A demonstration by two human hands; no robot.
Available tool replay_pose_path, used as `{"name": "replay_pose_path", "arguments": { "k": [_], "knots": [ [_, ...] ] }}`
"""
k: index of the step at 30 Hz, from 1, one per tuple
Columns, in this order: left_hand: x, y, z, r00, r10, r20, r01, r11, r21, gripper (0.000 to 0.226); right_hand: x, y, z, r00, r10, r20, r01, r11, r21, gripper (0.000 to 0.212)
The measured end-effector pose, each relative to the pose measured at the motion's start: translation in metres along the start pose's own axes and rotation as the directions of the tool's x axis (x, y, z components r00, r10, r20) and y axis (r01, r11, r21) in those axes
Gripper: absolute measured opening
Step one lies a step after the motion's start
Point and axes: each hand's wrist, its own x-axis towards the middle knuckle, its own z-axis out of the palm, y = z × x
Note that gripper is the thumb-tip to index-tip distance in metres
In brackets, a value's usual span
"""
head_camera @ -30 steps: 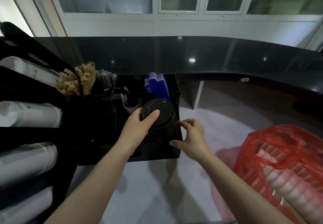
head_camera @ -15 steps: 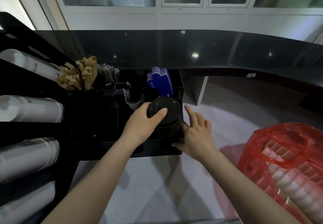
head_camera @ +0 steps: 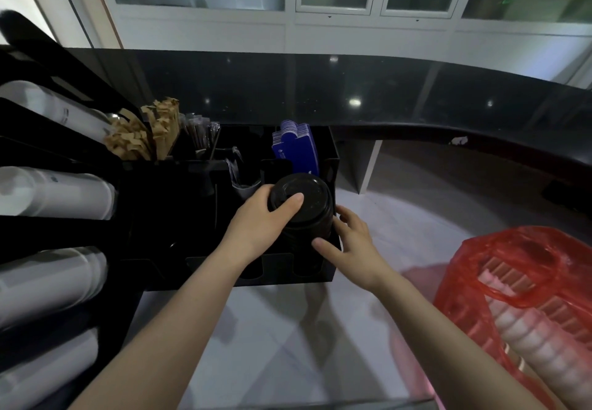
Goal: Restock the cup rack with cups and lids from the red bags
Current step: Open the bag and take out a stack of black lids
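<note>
A stack of black lids (head_camera: pixel 304 204) stands in the right front slot of the black organiser (head_camera: pixel 333 166). My left hand (head_camera: pixel 262 220) grips the stack from the left, thumb lying across the top lid. My right hand (head_camera: pixel 349 240) touches the stack's lower right side with fingers spread and fairly straight. A red bag (head_camera: pixel 525 284) at the lower right holds stacks of white cups (head_camera: pixel 544 352). The black cup rack (head_camera: pixel 64 140) on the left holds sleeves of white cups (head_camera: pixel 54 195) lying in its tiers.
The organiser also holds brown sleeves (head_camera: pixel 150 134), wrapped stirrers (head_camera: pixel 198 134) and blue cards (head_camera: pixel 296 150). A dark curved counter (head_camera: pixel 384 102) runs behind. White worktop (head_camera: pixel 272 329) lies under my forearms.
My right hand came in from a loose pinch beside the stack to rest against its right side. The lid stack sank slightly deeper into the slot. The view shifted down a little.
</note>
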Motion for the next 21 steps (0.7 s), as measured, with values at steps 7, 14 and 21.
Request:
{"name": "replay_pose_path", "arguments": {
  "k": [7,14,21],
  "knots": [
    [0.000,-0.001,0.002,1.000,-0.012,-0.018,0.012,1.000,-0.004,0.044,-0.001,-0.001,0.002,0.990,0.031,-0.135,0.004,0.967,0.253,0.073],
    [0.004,-0.003,0.007,1.000,-0.024,-0.006,0.024,0.993,0.116,0.042,-0.001,-0.010,-0.007,0.974,-0.112,-0.197,0.162,0.951,0.262,0.082],
    [0.007,-0.007,0.016,0.998,-0.024,-0.049,0.038,0.952,0.303,0.052,0.002,-0.015,-0.012,0.970,-0.161,-0.184,0.158,0.987,-0.033,0.076]
  ]
}}
